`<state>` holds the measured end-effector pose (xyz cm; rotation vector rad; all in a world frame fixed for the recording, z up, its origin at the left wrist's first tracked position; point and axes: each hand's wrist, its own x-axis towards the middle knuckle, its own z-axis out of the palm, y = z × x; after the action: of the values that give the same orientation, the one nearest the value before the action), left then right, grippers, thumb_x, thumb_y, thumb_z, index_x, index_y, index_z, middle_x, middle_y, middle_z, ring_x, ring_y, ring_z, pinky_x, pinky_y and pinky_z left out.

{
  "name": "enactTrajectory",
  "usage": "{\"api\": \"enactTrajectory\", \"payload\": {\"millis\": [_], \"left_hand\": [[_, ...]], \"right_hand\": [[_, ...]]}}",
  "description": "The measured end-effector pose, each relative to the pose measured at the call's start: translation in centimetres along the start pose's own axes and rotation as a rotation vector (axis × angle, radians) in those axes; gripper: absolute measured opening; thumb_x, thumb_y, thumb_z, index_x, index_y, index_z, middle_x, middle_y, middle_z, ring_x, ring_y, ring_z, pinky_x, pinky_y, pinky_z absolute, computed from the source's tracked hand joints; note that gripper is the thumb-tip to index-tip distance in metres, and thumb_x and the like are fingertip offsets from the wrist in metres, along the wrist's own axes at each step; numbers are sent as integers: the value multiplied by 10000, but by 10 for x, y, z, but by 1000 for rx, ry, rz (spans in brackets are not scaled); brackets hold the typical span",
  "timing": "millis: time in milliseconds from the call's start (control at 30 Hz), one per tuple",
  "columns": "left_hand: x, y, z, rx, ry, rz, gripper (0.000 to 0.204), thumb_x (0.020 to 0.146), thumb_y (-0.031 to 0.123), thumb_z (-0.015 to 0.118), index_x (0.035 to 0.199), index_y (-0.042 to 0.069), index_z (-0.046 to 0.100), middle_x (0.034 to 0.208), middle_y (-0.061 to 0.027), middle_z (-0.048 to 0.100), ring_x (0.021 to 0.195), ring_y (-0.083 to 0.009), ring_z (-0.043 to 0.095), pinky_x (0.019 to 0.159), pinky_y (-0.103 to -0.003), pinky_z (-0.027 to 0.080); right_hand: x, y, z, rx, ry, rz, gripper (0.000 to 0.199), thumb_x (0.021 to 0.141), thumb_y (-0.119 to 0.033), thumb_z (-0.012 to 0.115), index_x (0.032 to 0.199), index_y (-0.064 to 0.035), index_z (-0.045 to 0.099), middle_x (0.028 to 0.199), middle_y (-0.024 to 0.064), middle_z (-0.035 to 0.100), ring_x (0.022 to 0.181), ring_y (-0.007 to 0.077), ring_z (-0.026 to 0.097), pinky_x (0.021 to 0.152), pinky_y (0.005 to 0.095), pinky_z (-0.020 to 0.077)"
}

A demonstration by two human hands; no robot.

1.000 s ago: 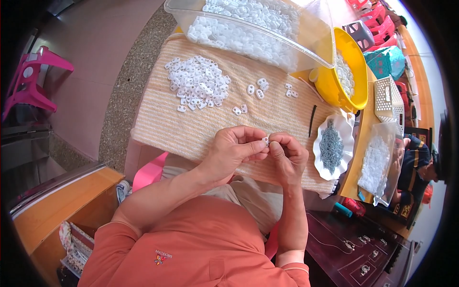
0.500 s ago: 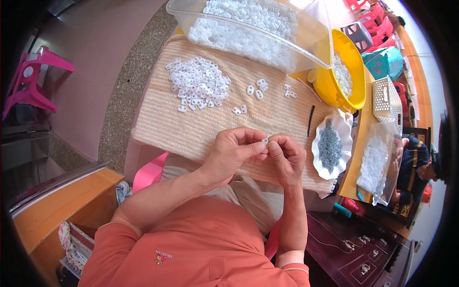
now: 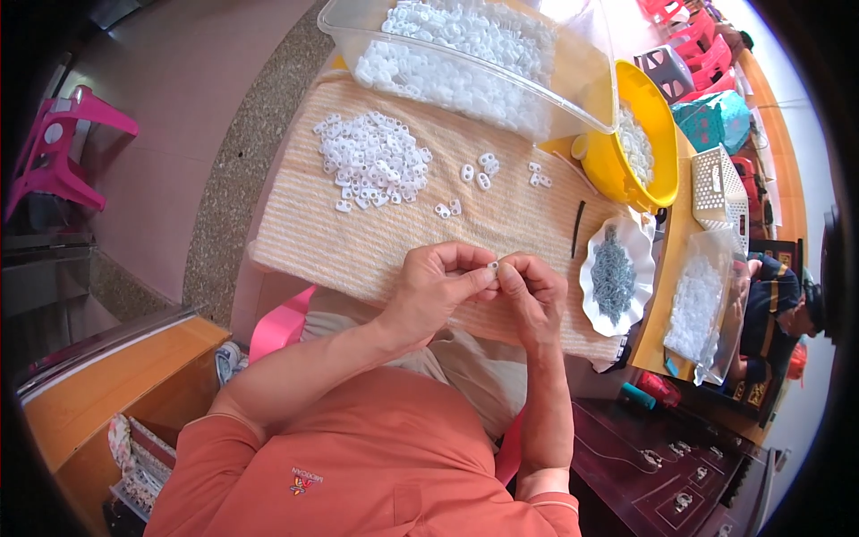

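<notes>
Over the near edge of the striped towel, my left hand pinches a small white plastic piece with a hole in it. My right hand meets it there, thumb and forefinger pressed together at the piece; whether they hold a second part is hidden. Beyond my left hand lies a heap of small white two-holed plastic pieces. A few loose white pieces and some oval ones lie nearer the middle. To the right, a white scalloped dish holds many small grey metal parts.
A clear plastic bin full of white pieces stands at the back, beside a yellow basin. A thin black rod lies near the dish. Farther right are a bag of white pieces, a perforated basket and another person.
Both hands stay joined at the small white piece. My right fingers have shifted slightly left and cover more of it. The view has moved a little.
</notes>
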<state>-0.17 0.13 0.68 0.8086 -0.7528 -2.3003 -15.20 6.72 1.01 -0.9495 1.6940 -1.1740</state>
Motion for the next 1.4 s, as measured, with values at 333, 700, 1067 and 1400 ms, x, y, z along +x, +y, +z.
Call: {"api": "enactTrajectory", "payload": {"millis": [333,700,1067,1400], "left_hand": [[3,2,-2,-57,-14,15,179,863,31,640,1032,-18,604,944,-75,647,825,-111,635,744,-234,537],[2,12,0,-140,-11,33,156,863,26,635,1015,16,601,916,-49,643,823,-120,642,760,-255,548],[4,13,-4,-210,37,60,165,849,29,653,1009,28,611,900,-42,641,814,-116,640,777,-255,539],[4,12,-2,-206,45,59,162,851,22,644,1007,29,601,885,-49,638,795,-120,637,764,-260,540]], "right_hand": [[2,-9,0,-50,24,-15,153,857,-116,568,897,13,639,805,40,645,759,110,598,696,267,489],[59,-29,-4,-173,19,-132,249,845,-188,665,944,40,657,708,73,649,661,96,606,590,248,465],[89,-35,28,-771,146,-364,177,777,-130,691,894,0,668,804,133,644,649,243,625,612,333,487],[93,-32,21,-769,63,-447,147,776,-119,678,875,-12,663,826,133,643,666,260,634,624,348,490]]}}
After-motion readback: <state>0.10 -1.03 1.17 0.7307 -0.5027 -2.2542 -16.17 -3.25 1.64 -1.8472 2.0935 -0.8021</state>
